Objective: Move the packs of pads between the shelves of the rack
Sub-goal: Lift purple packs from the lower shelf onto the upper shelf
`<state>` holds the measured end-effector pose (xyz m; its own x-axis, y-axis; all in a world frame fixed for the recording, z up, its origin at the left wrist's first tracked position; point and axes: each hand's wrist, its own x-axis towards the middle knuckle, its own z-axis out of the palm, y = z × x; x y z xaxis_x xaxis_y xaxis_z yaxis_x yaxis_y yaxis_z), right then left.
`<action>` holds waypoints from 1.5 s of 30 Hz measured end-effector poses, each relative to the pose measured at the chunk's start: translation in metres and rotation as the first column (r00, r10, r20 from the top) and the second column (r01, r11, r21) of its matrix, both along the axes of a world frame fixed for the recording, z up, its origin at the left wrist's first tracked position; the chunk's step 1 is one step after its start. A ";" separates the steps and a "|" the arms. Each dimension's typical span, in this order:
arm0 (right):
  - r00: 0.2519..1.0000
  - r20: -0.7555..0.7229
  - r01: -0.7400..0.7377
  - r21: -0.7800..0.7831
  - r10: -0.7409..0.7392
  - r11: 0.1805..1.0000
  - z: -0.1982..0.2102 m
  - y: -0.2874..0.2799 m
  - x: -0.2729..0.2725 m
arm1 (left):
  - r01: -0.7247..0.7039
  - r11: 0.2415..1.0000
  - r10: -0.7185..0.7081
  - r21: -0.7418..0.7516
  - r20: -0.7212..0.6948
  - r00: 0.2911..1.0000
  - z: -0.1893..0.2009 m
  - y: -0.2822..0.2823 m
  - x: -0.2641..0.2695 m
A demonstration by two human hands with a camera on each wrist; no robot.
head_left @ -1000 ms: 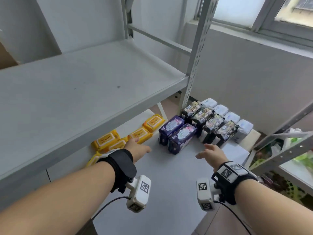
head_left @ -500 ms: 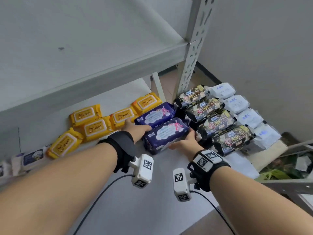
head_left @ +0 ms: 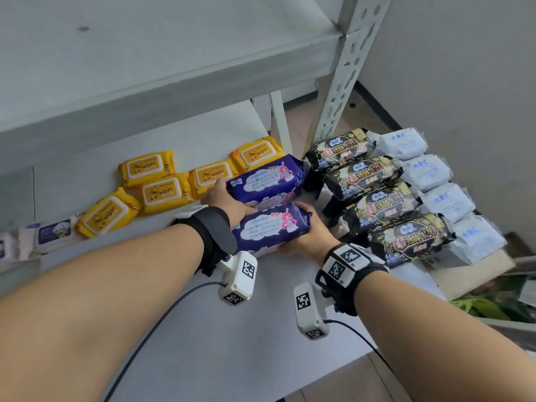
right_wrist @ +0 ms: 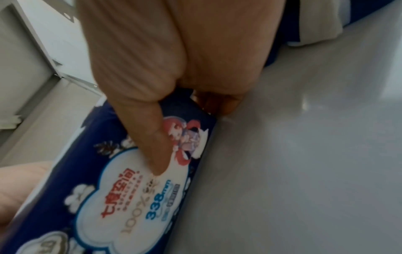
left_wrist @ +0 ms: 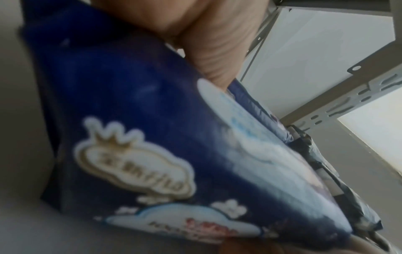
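Observation:
Two purple packs of pads lie side by side on the lower shelf (head_left: 203, 329). My left hand (head_left: 232, 200) grips the left end of the near purple pack (head_left: 272, 227), and my right hand (head_left: 311, 229) grips its right end. In the right wrist view the thumb (right_wrist: 152, 137) lies across the pack's printed top face (right_wrist: 135, 189), with fingers curled under its end. The left wrist view is filled by the same pack (left_wrist: 152, 154), with my left hand (left_wrist: 206, 37) on its upper edge. The far purple pack (head_left: 266, 178) sits just behind.
Several yellow wipes packs (head_left: 162, 192) lie to the left. A row of black packs (head_left: 374, 198) and white ABC packs (head_left: 435, 195) fills the right. The upper shelf (head_left: 145, 82) overhangs the back, and a rack post (head_left: 342, 71) rises behind the black packs.
Both hands moved forward from open air above the shelf onto the two ends of the near purple pack. My view has dropped closer to the lower shelf.

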<state>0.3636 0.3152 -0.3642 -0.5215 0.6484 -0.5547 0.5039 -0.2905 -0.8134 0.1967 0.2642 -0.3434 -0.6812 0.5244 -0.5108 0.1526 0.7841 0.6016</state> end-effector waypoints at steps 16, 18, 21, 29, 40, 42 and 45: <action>0.955 -0.001 -0.293 -0.169 0.297 0.941 0.023 -0.012 -0.029 | -0.226 0.952 0.182 0.206 0.212 0.960 0.002 -0.066 -0.033; 0.960 -0.007 -0.276 -0.208 0.281 0.938 0.032 -0.021 -0.036 | -0.328 0.920 0.263 0.216 0.281 0.923 0.011 -0.085 -0.040; 0.968 -0.109 -0.250 -0.282 0.228 0.926 0.052 -0.038 -0.048 | -0.425 0.869 0.340 0.254 0.318 0.885 0.028 -0.119 -0.052; 0.902 -0.417 -0.254 -0.295 0.116 0.921 0.156 -0.092 -0.091 | -0.563 0.731 0.376 0.385 0.461 0.803 0.089 -0.213 -0.085; 0.686 -0.726 -0.349 -0.289 0.033 0.892 0.289 -0.261 -0.196 | -0.597 0.571 0.201 0.564 0.609 0.767 0.219 -0.378 -0.165; 0.661 -0.751 -0.331 -0.306 -0.012 0.892 0.302 -0.297 -0.222 | -0.625 0.522 0.217 0.580 0.619 0.755 0.243 -0.409 -0.189; 0.627 -0.774 -0.303 -0.345 -0.087 0.889 0.318 -0.345 -0.259 | -0.647 0.453 0.232 0.613 0.620 0.750 0.272 -0.451 -0.227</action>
